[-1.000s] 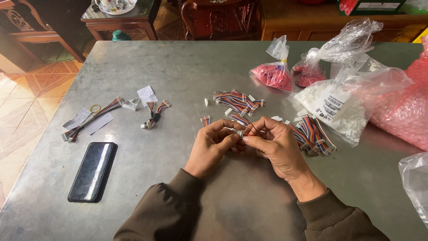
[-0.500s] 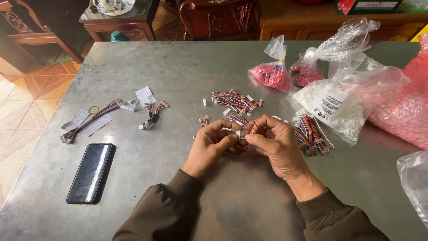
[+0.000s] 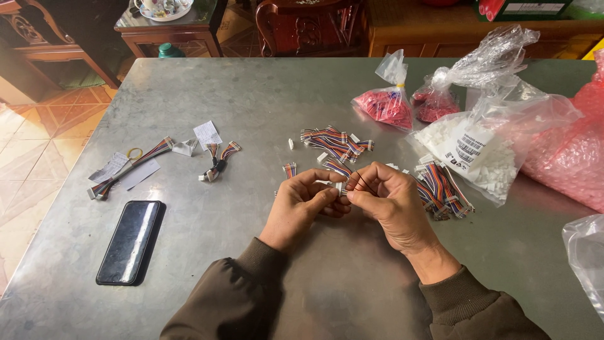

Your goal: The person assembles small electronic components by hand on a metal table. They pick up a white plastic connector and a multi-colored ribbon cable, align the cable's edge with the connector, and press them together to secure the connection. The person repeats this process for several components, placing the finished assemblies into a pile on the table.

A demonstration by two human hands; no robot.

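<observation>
My left hand [image 3: 302, 204] and my right hand [image 3: 387, 201] meet over the middle of the grey metal table [image 3: 251, 101]. Together they pinch a small white connector [image 3: 338, 186] with thin wires between the fingertips. Just beyond the hands lies a pile of short multicoloured wire harnesses [image 3: 333, 143]. A second bundle of such harnesses [image 3: 443, 189] lies right of my right hand. One loose harness [image 3: 289, 170] rests just above my left hand.
A black phone [image 3: 129, 240] lies face up at the near left. Harnesses and paper slips [image 3: 132, 165] sit left of centre. Clear bags of white connectors [image 3: 484, 151] and red parts [image 3: 384, 106] stand at the right, with pink bubble wrap [image 3: 576, 145]. Wooden furniture stands beyond the table.
Both hands stay together at the same spot. The fingers shift slightly around the small connector; nothing on the table has moved.
</observation>
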